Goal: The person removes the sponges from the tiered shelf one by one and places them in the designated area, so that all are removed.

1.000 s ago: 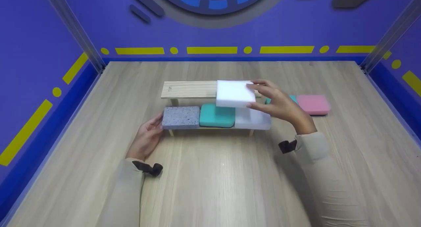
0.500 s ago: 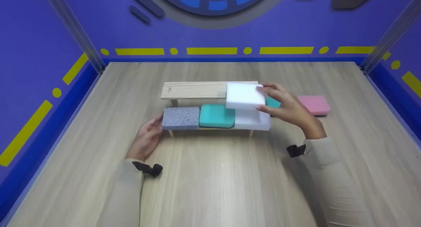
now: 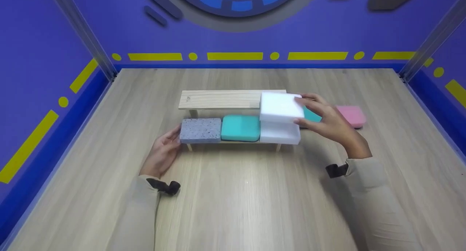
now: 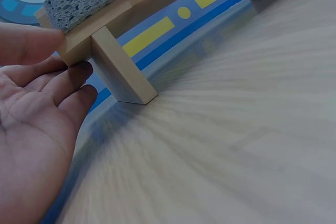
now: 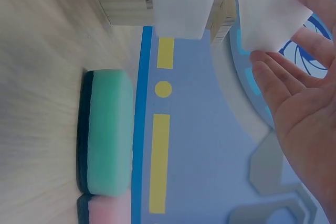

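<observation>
While the person's right hand (image 3: 326, 118) pinches a smooth white block (image 3: 279, 104) between thumb and fingers, I judge from my distant screen that it sits just above the right end of the wooden rear plank (image 3: 218, 99), clear of the matching lower block (image 3: 279, 134) on the front plank (image 4: 107, 18). I'd ask for a light squeeze, since it looks like foam that could dent, and keep it level, edges squared to the plank. The left hand (image 3: 161, 154) holds the front plank's end, thumb at the edge, fingers tucked beneath; steady pressure there should prevent tipping. Beside it sits a pitted grey block (image 3: 200, 130), then a rounded teal sponge (image 3: 240, 127); a pink sponge (image 3: 352, 115) lies on the counter (image 3: 225, 200).
</observation>
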Action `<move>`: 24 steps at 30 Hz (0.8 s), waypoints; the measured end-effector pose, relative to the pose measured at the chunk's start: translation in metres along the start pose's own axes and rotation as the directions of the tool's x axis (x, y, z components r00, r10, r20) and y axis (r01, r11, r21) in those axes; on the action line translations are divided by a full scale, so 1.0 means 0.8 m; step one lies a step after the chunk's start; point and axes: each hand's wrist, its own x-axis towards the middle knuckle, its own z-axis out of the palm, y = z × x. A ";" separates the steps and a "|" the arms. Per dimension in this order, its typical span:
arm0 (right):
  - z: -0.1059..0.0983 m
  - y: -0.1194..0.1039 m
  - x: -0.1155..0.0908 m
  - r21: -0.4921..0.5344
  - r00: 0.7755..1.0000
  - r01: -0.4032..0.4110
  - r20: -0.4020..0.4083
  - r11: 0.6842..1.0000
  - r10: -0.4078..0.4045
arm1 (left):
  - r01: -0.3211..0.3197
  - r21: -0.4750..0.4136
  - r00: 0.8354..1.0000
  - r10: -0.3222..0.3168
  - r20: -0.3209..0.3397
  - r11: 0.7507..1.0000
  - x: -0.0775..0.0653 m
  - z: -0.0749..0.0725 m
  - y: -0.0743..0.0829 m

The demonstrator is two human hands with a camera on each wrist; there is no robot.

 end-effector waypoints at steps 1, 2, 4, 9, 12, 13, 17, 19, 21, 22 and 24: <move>0.000 0.001 -0.001 0.000 1.000 0.000 -0.004 1.000 0.000 | 0.000 0.002 1.000 0.000 0.000 1.000 0.000 0.000 0.000; -0.001 0.001 -0.002 -0.002 1.000 0.001 -0.008 1.000 -0.001 | 0.000 0.002 1.000 0.000 0.000 1.000 0.000 0.000 0.000; -0.002 0.003 -0.005 -0.013 1.000 0.001 -0.019 1.000 -0.001 | 0.001 0.004 1.000 -0.001 0.001 1.000 -0.001 0.000 0.000; -0.005 0.008 -0.011 -0.020 0.999 0.002 -0.041 1.000 -0.003 | 0.003 -0.002 1.000 -0.003 -0.008 1.000 0.000 0.000 0.000; -0.007 0.010 -0.015 -0.016 0.999 0.001 -0.052 1.000 -0.002 | -0.001 -0.005 1.000 0.001 -0.006 1.000 0.002 0.000 0.000; -0.008 0.011 -0.016 -0.022 0.998 0.001 -0.055 1.000 -0.002 | -0.002 -0.005 1.000 0.002 -0.005 1.000 0.002 0.000 0.001; -0.009 0.014 -0.021 -0.053 0.998 0.021 -0.064 0.998 -0.024 | -0.004 -0.005 1.000 0.004 -0.002 1.000 0.002 -0.001 0.000; -0.010 0.016 -0.023 -0.065 0.997 0.034 -0.067 0.997 -0.038 | -0.006 -0.003 1.000 0.006 0.001 1.000 0.002 -0.001 0.000; -0.012 0.018 -0.026 -0.062 0.997 0.039 -0.067 0.997 -0.043 | -0.009 -0.003 1.000 0.009 0.002 1.000 0.001 -0.001 -0.001; -0.013 0.018 -0.028 -0.049 0.997 0.036 -0.064 0.998 -0.039 | -0.010 -0.001 1.000 0.010 0.002 1.000 0.001 -0.001 0.000; -0.015 0.018 -0.031 -0.010 0.998 0.018 -0.056 1.000 -0.019 | -0.010 0.003 1.000 0.010 0.002 1.000 0.002 0.000 0.000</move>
